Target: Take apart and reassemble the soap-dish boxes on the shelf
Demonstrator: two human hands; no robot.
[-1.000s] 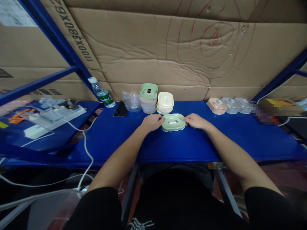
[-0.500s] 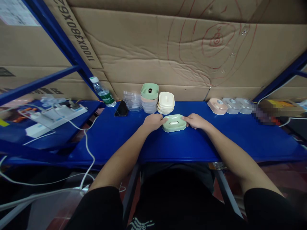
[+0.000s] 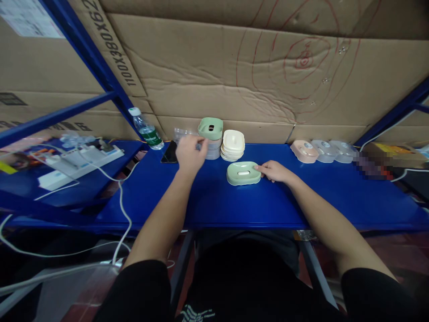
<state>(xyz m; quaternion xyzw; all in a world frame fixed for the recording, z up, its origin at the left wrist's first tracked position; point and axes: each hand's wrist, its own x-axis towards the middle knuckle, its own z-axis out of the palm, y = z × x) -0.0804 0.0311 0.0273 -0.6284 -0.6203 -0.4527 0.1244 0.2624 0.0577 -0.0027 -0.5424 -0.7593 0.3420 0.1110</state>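
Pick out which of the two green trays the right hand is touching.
The nearer green tray, on the blue table: the right hand holds its right end. The other green tray sits atop a stack farther back.

Soft, muted light — stretched, blurry edges.

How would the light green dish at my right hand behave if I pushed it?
The green dish would probably slide rather than tip, being wide and low on the blue table. Its glossy surface may feel slippery, and its crisply moulded rim suggests it's fairly stiff.
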